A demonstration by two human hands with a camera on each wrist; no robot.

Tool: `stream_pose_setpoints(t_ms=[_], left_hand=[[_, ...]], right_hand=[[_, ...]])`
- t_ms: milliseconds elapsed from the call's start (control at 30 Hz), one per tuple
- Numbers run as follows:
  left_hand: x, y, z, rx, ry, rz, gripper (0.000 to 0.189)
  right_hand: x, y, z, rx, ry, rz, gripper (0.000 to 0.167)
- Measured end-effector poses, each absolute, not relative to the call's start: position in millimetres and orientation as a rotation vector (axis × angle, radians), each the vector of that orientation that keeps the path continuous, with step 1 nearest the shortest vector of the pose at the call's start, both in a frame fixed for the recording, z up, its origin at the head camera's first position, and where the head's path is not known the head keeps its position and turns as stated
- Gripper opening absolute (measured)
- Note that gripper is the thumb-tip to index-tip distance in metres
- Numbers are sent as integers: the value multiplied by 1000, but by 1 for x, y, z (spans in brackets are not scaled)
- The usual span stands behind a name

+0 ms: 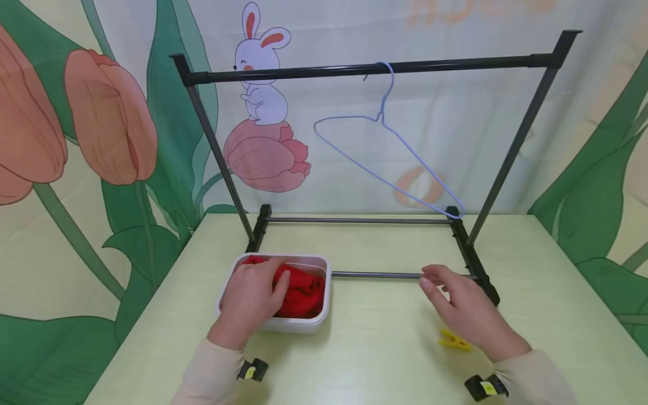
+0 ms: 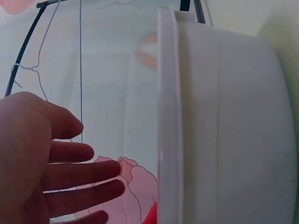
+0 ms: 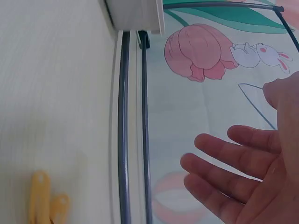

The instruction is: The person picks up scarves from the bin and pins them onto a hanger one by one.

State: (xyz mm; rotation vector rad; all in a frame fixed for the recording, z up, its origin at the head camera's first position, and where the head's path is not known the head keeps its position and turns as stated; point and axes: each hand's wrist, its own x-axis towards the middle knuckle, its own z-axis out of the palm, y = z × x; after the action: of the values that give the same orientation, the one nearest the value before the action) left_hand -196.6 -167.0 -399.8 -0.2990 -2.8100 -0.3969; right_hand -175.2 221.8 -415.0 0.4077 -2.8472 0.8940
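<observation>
A folded red cloth (image 1: 302,293) lies inside a white plastic basin (image 1: 324,323). My left hand (image 1: 255,292) is over the basin's left part, its fingers loosely extended above the cloth. In the left wrist view the left hand (image 2: 56,163) has its fingers spread apart beside the basin's rim (image 2: 169,116), with nothing between them. To the right, my right hand (image 1: 463,309) hovers over the table with relaxed fingers and holds nothing. A yellow clothespin (image 1: 454,340) lies on the table just under that hand, and shows blurred in the right wrist view.
A black rack (image 1: 314,72) stands on the table (image 1: 374,349), its lower bars running behind the basin. From its top bar hangs a light purple wire hanger (image 1: 358,164), tilted down to the right. Behind is a printed curtain (image 1: 334,169) with tulips and a rabbit.
</observation>
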Motion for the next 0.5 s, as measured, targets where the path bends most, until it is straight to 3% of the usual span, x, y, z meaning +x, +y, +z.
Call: stream_pose_setpoints(t_ms=[133, 500], left_hand=[[-198, -169, -397, -231, -2831, -441, 35], [-214, -179, -402, -170, -2938, -428, 38]], right_hand=[[-186, 205, -424, 425, -2811, 1121, 39], [-208, 136, -463, 334, -2648, 1853, 30]])
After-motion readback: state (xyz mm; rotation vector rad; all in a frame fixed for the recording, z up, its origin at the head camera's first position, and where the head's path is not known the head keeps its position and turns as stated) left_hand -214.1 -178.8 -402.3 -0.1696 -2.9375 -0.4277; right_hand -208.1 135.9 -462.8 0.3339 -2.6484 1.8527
